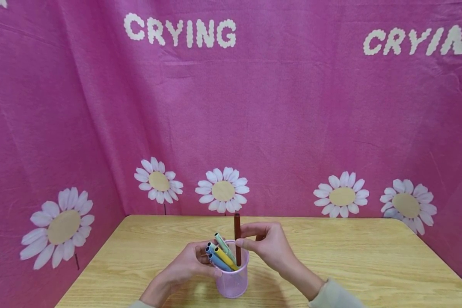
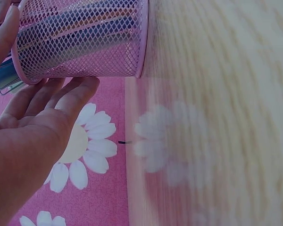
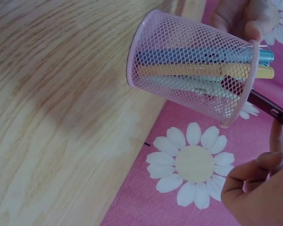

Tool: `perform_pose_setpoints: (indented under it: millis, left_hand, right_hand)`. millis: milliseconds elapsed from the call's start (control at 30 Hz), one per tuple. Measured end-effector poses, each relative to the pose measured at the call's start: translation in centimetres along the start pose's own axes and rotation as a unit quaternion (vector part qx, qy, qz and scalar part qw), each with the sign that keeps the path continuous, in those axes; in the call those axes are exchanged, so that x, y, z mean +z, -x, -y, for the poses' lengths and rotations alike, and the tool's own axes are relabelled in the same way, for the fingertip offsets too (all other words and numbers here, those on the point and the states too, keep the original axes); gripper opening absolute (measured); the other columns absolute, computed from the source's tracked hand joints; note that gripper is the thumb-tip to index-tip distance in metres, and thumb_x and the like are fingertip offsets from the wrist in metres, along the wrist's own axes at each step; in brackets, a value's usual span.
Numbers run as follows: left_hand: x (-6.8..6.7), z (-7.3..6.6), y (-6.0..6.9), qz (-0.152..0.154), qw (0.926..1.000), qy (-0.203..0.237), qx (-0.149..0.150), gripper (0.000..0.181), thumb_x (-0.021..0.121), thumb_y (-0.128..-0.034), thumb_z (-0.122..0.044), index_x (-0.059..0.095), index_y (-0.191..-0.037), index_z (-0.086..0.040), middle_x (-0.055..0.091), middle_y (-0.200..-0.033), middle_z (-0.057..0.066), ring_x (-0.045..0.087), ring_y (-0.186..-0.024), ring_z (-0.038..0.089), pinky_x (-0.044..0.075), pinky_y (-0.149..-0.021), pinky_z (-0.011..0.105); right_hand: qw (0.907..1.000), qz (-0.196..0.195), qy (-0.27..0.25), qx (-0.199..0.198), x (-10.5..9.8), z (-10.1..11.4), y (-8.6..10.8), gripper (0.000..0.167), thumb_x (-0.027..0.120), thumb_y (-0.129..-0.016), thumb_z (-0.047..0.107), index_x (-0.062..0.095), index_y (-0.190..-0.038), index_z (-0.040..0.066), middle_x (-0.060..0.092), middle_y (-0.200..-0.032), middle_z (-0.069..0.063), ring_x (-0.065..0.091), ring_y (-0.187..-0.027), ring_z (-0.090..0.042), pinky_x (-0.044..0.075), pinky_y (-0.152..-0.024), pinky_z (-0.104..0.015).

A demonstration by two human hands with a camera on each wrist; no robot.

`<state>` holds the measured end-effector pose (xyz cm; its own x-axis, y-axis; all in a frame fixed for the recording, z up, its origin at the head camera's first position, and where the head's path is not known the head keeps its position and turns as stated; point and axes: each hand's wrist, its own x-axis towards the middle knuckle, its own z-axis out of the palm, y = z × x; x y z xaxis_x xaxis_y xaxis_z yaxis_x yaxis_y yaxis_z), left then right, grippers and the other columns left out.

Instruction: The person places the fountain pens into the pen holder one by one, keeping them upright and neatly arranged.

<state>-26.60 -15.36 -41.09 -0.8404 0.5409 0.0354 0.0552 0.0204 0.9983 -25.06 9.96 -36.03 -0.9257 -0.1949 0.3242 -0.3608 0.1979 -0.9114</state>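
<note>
A pink mesh pen cup (image 1: 232, 285) stands on the table, its mesh side clear in the left wrist view. Blue pens (image 1: 220, 263), a yellow pen (image 1: 226, 258) and a pale green pen (image 1: 223, 243) lean inside it towards the left. My left hand (image 1: 190, 262) holds the cup near its rim, thumb at the front and fingers round the far side. Between thumb and fingers, my right hand (image 1: 274, 247) pinches a dark brown pen (image 1: 237, 226). That pen is nearly upright, its lower end inside the cup's mouth and its upper part above the rim.
The light wood table (image 1: 158, 239) extends to both sides of the cup. Behind it and at the sides hangs a pink cloth (image 1: 277, 119) printed with white daisies and lettering.
</note>
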Motion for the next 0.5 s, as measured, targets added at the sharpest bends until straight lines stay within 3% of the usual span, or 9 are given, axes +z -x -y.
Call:
perform_pose_setpoints:
  millis: [500]
  left_hand:
    - [-0.12, -0.43, -0.05, -0.002, 0.9997, -0.013, -0.019, 0.058, 0.087, -0.0862, -0.005, 0.063, -0.139, 0.003, 0.074, -0.114, 0.012, 0.069, -0.1, 0.024, 0.056, -0.093, 0.035]
  right_hand:
    - [0.9999, -0.002, 0.008, -0.015, 0.04, -0.46, 0.18, 0.021, 0.09, -0.082, 0.009, 0.083, -0.102, 0.004, 0.08, -0.095, -0.007, 0.042, -0.056, -0.007, 0.032, -0.05, -0.022]
